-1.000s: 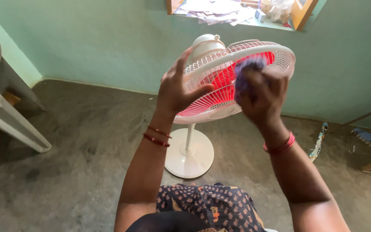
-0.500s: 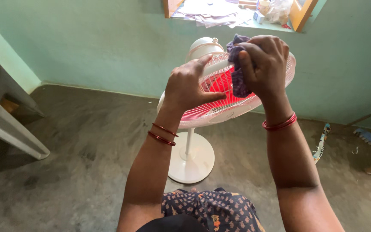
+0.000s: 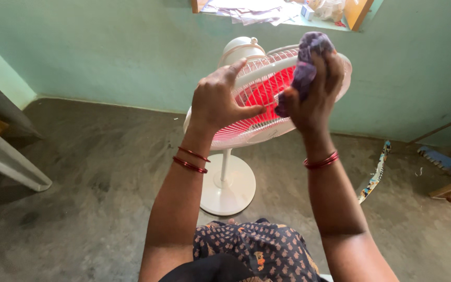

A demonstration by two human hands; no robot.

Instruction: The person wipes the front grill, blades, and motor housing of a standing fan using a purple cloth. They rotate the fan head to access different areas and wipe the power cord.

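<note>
One pedestal fan (image 3: 257, 112); one purple cloth (image 3: 309, 57); two hands; one grey plastic chair (image 3: 1, 151).

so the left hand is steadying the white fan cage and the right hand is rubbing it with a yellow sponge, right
Not quite. The head view shows the right hand holding a bunched purple cloth, not a yellow sponge, against the white fan cage. The rest stands: the left hand is steadying the cage at its rim, with the red blades behind the grille.

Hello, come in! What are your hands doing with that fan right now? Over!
Left hand open, steadying the white fan by its grille. Right hand shut on a purple cloth, pressed to the grille rim. Nothing in the way.
</note>
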